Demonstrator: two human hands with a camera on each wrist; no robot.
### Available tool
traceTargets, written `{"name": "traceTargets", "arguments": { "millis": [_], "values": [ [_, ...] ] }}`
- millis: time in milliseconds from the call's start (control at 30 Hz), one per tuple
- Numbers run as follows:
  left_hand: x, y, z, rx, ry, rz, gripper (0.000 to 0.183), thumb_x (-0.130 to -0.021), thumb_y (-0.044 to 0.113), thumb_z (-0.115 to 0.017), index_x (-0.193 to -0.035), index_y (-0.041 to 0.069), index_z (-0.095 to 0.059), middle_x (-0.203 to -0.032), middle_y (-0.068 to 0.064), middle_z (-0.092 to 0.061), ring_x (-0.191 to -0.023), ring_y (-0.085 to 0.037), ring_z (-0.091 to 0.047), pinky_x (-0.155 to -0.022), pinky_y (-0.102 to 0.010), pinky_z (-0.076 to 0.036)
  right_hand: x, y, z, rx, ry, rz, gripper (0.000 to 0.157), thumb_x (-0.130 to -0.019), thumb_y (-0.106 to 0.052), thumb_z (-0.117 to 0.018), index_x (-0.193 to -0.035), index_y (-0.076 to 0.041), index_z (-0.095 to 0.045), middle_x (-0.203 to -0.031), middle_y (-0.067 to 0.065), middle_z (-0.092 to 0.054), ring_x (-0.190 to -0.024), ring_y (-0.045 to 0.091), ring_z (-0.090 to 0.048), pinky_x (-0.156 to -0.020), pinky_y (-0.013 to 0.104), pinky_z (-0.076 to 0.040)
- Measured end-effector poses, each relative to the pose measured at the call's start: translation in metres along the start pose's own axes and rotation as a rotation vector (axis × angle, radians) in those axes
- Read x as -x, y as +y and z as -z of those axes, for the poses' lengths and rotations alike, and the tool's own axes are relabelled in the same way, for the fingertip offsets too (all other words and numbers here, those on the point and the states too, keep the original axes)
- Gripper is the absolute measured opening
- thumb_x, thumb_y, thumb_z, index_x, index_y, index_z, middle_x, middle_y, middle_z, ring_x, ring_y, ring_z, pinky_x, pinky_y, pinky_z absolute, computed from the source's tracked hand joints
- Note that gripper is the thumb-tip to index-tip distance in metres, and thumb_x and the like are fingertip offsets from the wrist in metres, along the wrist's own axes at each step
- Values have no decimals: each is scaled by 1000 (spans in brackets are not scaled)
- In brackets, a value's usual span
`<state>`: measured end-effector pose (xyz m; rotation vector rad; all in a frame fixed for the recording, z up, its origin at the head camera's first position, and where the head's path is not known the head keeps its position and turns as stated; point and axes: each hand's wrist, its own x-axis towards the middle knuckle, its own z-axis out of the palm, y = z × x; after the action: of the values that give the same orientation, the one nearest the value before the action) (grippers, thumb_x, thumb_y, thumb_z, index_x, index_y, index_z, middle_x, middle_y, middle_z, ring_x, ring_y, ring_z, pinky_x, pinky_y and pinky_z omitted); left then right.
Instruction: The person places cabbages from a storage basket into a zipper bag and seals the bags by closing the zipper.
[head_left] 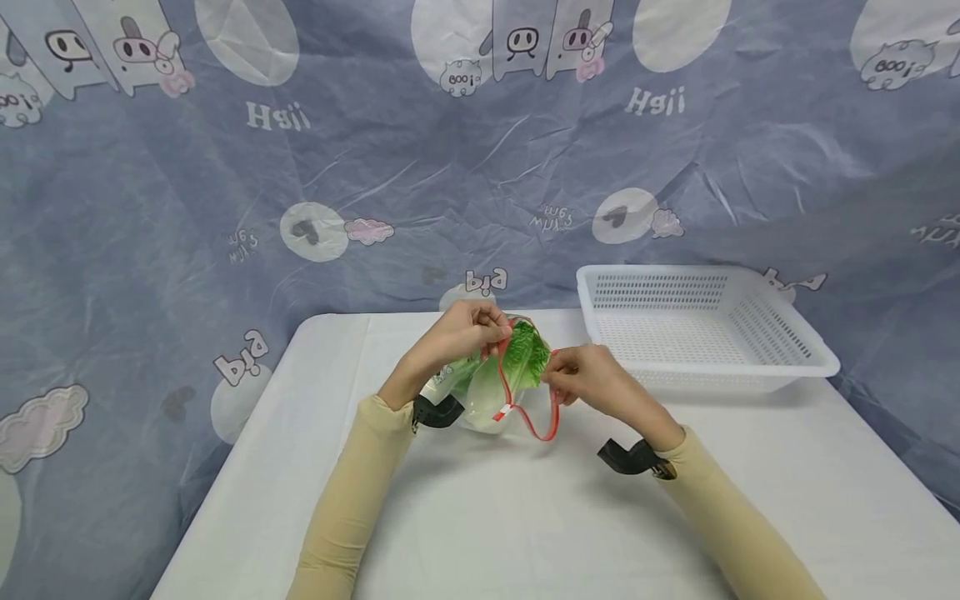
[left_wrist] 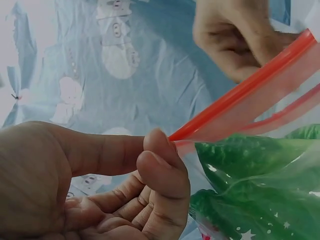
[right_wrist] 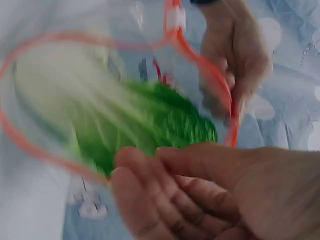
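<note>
A clear zipper bag (left_wrist: 240, 125) with a red zip edge is spread between both hands. Inside it lies a Chinese cabbage (right_wrist: 135, 110), pale at the stem and green and crinkled at the leaves. My left hand (head_left: 467, 331) pinches one side of the red edge between thumb and forefinger. On the opposite side, my right hand (head_left: 592, 379) pinches the edge with thumb and fingertips. The bag's mouth gapes in a loop, and a white slider (right_wrist: 176, 19) sits on the zip. White stars are printed on the bag's film.
A white perforated plastic basket (head_left: 712, 367) stands at the back right of the white table (head_left: 540, 525), close beyond the right hand. Behind the table hangs a grey-blue patterned cloth (head_left: 450, 167). A black wrist mount (head_left: 633, 458) sticks out under the right wrist.
</note>
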<state>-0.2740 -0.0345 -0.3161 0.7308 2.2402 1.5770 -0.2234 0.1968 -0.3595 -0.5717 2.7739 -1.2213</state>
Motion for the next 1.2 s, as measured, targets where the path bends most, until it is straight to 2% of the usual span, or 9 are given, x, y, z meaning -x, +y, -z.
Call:
{"name": "traceTargets", "arguments": {
  "millis": [133, 267, 367, 500, 667, 767, 867, 967, 1200],
  "values": [
    [1, 1, 3, 6, 1, -4, 9, -94, 13, -61, -92, 5, -62, -71, -9, -63, -63, -28, -56, -53, -26, -45, -3, 7, 12, 165, 169, 91, 16, -87, -2, -65, -103, -4, -66, -95, 12, -67, -66, 18, -67, -56, 26, -53],
    [3, 0, 3, 6, -5, -6, 9, -94, 14, -61, -93, 6, -63, -71, -8, -63, -60, -21, -54, -53, -27, -45, -11, 22, 12, 207, 172, 144, 19, -86, -5, -71, -104, -8, -67, -102, 7, -67, -69, 12, -66, -58, 24, -52],
    [4, 0, 5, 14, -1, -7, 8, -93, 13, -61, -94, 5, -62, -72, -9, -63, -63, -27, -55, -54, -28, -45, -13, 28, 12, 191, 156, 177, 12, -85, -14, -74, -97, -13, -71, -90, 2, -71, -66, 8, -65, -56, 24, -50],
    [7, 2, 12, 43, 40, -18, 10, -92, 15, -63, -96, 6, -63, -73, -9, -62, -69, -36, -55, -55, -30, -46, -11, 27, 16, 164, 220, 274, 9, -84, -19, -75, -93, -20, -74, -80, -3, -70, -63, 6, -63, -56, 24, -49],
    [12, 6, 22, 112, 135, -73, 16, -91, 19, -67, -98, 5, -65, -73, -8, -63, -60, -25, -54, -53, -30, -44, -6, 17, 25, 75, 331, 357, 6, -85, -19, -74, -91, -21, -72, -82, -7, -68, -66, 7, -61, -61, 21, -51],
    [14, 7, 28, 123, 159, -98, 19, -91, 21, -67, -98, 4, -66, -73, -8, -63, -58, -19, -53, -51, -27, -42, -1, 7, 28, -11, 403, 396, 6, -86, -9, -72, -89, -14, -70, -84, 0, -68, -65, 15, -60, -61, 19, -51],
    [16, 8, 31, 79, 140, -99, 21, -91, 25, -67, -99, 6, -65, -78, -9, -64, -61, -18, -54, -52, -25, -42, 2, 0, 31, -77, 477, 423, 7, -84, 0, -71, -89, -5, -69, -85, 8, -69, -65, 18, -61, -60, 20, -52],
    [19, 10, 31, -23, 94, -95, 23, -92, 32, -66, -96, 10, -64, -83, -12, -64, -66, -19, -57, -56, -26, -45, 5, -4, 34, -97, 552, 392, 5, -84, 2, -70, -89, 0, -69, -83, 12, -69, -64, 12, -63, -58, 20, -52],
    [39, 22, 23, -275, -106, -156, 28, -85, 40, -73, -84, 13, -64, -78, -6, -66, -73, -23, -60, -67, -30, -48, 9, -4, 42, -68, 666, 250, 10, -88, -14, -71, -89, -5, -70, -76, 8, -67, -59, 16, -64, -48, 19, -45]
  ]
}}
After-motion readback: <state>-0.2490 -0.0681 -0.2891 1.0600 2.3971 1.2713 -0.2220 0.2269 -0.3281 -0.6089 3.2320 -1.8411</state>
